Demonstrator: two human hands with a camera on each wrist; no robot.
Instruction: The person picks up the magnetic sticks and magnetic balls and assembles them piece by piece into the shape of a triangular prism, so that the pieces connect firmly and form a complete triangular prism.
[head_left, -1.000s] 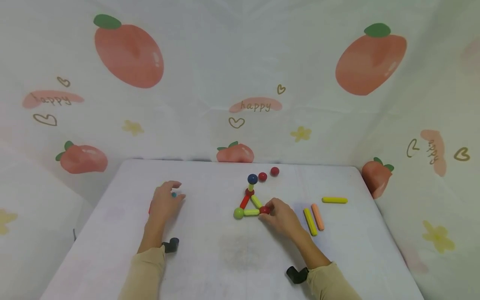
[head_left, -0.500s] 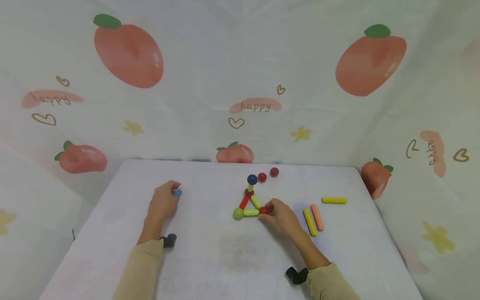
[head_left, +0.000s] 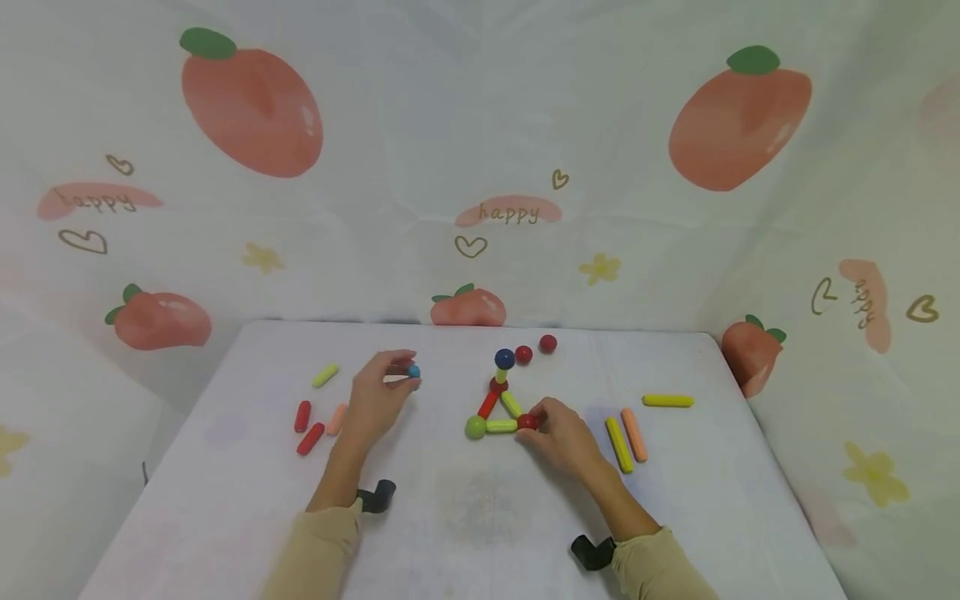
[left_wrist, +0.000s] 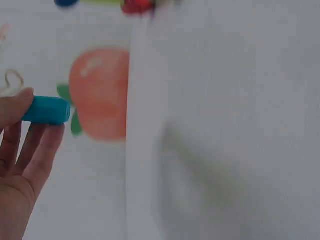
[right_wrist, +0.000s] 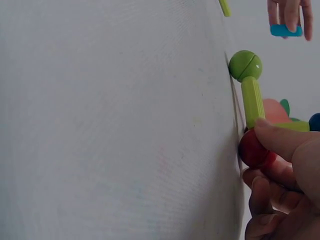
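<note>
Your left hand (head_left: pixel 375 398) pinches a blue stick (head_left: pixel 413 372) above the table (head_left: pixel 450 517), its near end hidden by your fingers (left_wrist: pixel 35 150); your right hand (head_left: pixel 564 435) pinches the triangle's red ball (head_left: pixel 528 422), partly covered by your thumb. Count three sticks and three balls in the triangle, four loose sticks left of it and three right. Bare table lies between your hands.

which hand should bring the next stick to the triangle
Left, probably. The left hand already pinches a blue stick, lifted beside the triangle. The right hand grips the red ball at its corner.
</note>
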